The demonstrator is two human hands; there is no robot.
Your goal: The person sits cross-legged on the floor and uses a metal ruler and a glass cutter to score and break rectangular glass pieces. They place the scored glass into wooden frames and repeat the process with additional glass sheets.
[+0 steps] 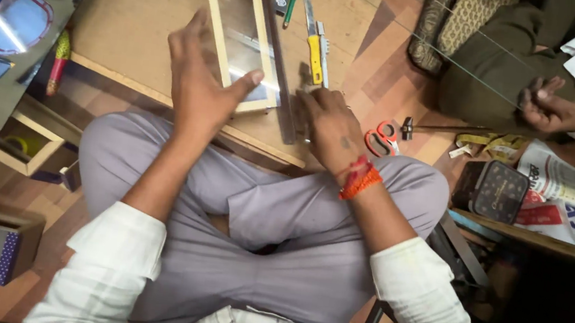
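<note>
Frame (241,33) under spread left hand (199,79) (thumb touching); right hand (331,127) curled beside, grip unclear.

The wooden frame (238,33) is cut off by the top edge, and its near corner is covered by the left hand (200,76). The fingertips of the right hand (331,123) are curled under, so any grasp cannot be determined. The co-worker's hand (553,109) is motion-blurred
</note>
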